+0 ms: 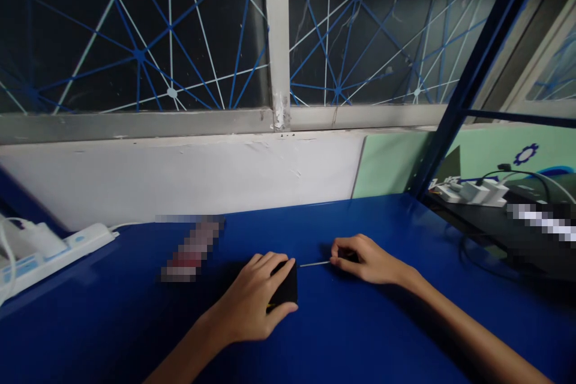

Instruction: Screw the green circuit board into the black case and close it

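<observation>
My left hand (252,300) lies over a small black boxy object (288,285) on the blue table. Its fingers rest along the top and the thumb is at the near edge, holding it. A bit of yellow shows on the black object beside the thumb. To the right, my right hand (364,258) pinches the end of a thin pale strip or rod (315,264) between thumb and forefinger. The strip runs level, just above or on the table, toward the black object's right side. Whether it joins that object I cannot tell.
A blurred flat item (191,252) lies left of my left hand. On the far left a white power strip (85,246) holds plugs. Window frames and a white wall panel (252,180) stand behind the blue table (360,336). At right, a blue post (443,144) and more plugs (483,192).
</observation>
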Motion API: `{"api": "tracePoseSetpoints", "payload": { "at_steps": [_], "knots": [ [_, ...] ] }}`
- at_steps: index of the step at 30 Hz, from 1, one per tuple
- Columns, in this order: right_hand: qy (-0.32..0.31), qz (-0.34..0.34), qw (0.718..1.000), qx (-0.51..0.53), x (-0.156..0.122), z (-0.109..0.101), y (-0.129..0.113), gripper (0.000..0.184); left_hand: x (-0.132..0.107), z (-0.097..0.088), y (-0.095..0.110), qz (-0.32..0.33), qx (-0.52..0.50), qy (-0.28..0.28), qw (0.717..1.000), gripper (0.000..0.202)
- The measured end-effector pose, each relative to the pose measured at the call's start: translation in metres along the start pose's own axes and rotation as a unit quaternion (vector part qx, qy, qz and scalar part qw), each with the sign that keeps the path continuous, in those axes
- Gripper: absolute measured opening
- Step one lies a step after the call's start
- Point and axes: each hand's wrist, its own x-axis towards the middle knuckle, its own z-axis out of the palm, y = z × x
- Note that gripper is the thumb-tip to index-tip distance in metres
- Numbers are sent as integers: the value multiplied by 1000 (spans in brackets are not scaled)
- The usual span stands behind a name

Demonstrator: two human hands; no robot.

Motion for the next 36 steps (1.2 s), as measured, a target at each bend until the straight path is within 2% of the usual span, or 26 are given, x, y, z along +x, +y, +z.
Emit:
{"api": "tracePoseSetpoints", "payload": {
  "at_steps": [10, 16, 22, 36],
  "knots": [
    [47, 15, 999, -1, 4, -3, 8, 28, 0, 6, -1, 6, 27, 21, 999, 54],
    [21, 19, 1000, 6, 3, 1, 6, 23, 1, 7, 0, 12, 30, 29, 999, 52],
    [20, 13, 1000, -7, 1, -1, 0, 27, 2, 6, -2, 14, -1, 41, 999, 52],
    [33, 7, 999, -19, 3, 1, 12, 29, 3, 5, 1, 7, -10, 45, 999, 53]
  ]
}}
